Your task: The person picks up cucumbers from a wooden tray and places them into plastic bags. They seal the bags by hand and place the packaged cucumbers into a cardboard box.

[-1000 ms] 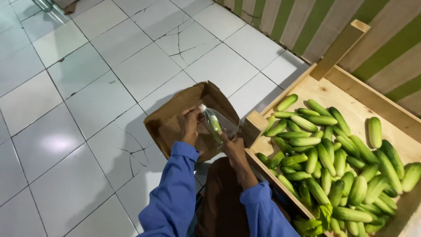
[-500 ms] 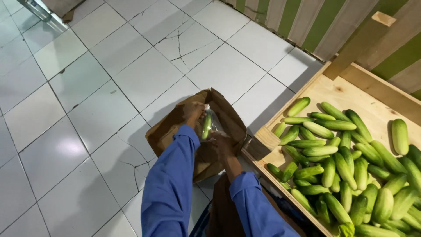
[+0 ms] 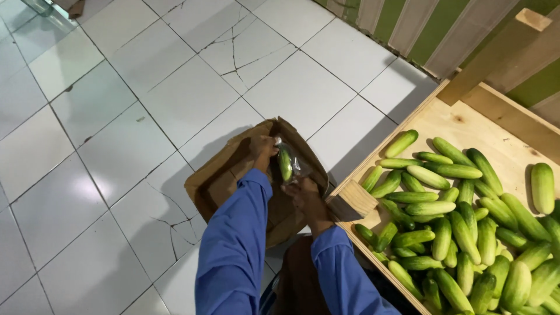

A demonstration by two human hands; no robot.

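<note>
Two bare hands, blue sleeves to the wrist, work over an open cardboard box (image 3: pixel 233 175) on the floor. Left hand (image 3: pixel 262 149): fingers pinched on the top end of a clear plastic bag (image 3: pixel 290 164). Right hand (image 3: pixel 303 195): curled around the bag's lower end, fingers closed on the film. Bag: thin, glossy, crinkled, catching light along its folds. Contents: one cucumber (image 3: pixel 284 164), short, plump, smooth-skinned, deep green with a paler tip, standing nearly upright inside the film. Position: held in the air above the box's open mouth, between both hands, near the corner of the wooden crate.

Box: brown corrugated card, matte, flaps splayed outward and creased, interior in shadow.

Crate (image 3: pixel 461 125): pale raw timber, visible grain and a knot, low plank walls, square post (image 3: pixel 353 200) at the near corner and a taller slanted post at the far corner. Load: many loose cucumbers (image 3: pixel 455 227), heaped and crossing one another, skins waxy, colour running from dark green to yellowish green; one lies apart (image 3: pixel 542 186) toward the right wall.

Floor (image 3: pixel 116 116): large white glazed tiles, reflective, grey grout, several with hairline cracks.

Wall (image 3: pixel 408 29) behind the crate: vertical boards, striped beige and green.
</note>
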